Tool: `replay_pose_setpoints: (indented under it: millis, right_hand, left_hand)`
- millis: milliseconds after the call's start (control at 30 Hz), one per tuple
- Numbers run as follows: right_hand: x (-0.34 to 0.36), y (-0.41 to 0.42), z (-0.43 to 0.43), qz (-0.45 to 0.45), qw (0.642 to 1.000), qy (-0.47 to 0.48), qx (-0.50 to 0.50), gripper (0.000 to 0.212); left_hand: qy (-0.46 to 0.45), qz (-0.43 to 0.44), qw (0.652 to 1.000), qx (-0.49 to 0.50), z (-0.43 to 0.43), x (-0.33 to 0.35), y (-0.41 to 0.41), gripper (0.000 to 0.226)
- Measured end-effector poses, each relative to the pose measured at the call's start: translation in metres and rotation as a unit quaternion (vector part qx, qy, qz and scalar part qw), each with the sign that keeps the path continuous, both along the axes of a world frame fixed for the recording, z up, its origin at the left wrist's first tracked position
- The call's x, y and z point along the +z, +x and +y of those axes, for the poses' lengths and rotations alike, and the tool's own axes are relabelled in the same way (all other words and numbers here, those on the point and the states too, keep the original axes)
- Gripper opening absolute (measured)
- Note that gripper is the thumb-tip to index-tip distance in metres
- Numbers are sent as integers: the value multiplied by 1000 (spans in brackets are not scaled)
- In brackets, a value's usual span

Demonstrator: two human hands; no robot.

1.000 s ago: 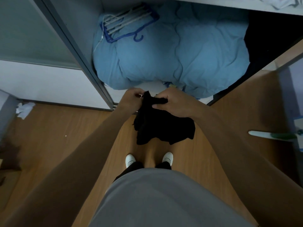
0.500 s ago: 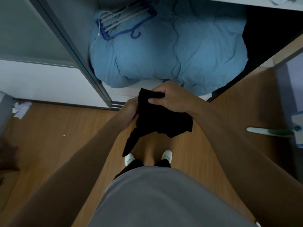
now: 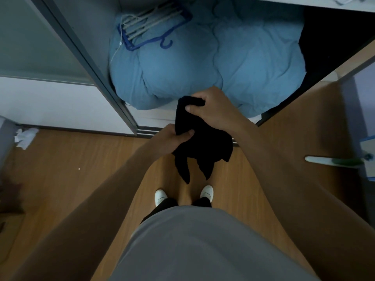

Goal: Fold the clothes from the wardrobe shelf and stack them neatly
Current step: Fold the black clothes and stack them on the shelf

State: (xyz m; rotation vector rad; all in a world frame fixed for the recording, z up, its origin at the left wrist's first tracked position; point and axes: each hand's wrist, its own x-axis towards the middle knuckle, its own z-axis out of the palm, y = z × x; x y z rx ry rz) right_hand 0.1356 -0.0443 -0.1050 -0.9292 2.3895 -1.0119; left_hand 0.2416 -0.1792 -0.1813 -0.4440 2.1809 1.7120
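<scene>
Both hands gripping black garment (image 3: 203, 147), right hand (image 3: 213, 107) higher, left hand (image 3: 172, 138)

Wardrobe opening ahead: lower bay filled almost side to side by a bulging blue duvet (image 3: 203, 63), with a bundle of hangers (image 3: 150, 27) on its far left. A dark gap lies to the duvet's right, contents unreadable. A grey door frame (image 3: 87, 63) slants along the left edge, a wooden panel (image 3: 324, 118) bounds the right, and a shelf edge (image 3: 294, 4) caps the top. Left hand (image 3: 170, 140) and right hand (image 3: 215, 110) grip a black garment (image 3: 203, 149) in open air before the duvet, hanging above the wooden floor (image 3: 81, 159). Crumpled paper (image 3: 25, 136) lies far left by the wall.
</scene>
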Motion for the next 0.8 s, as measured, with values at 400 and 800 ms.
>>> replay_pose_setpoints:
  millis: [400, 800]
  right_hand:
    - [-34, 5, 41, -230, 969, 88, -28, 29]
    - [-28, -13, 42, -480, 760, -372, -230, 29]
  left_hand:
    - [116, -6, 962, 247, -13, 4, -11, 35]
    - [283, 1, 932, 225, -26, 14, -4, 52]
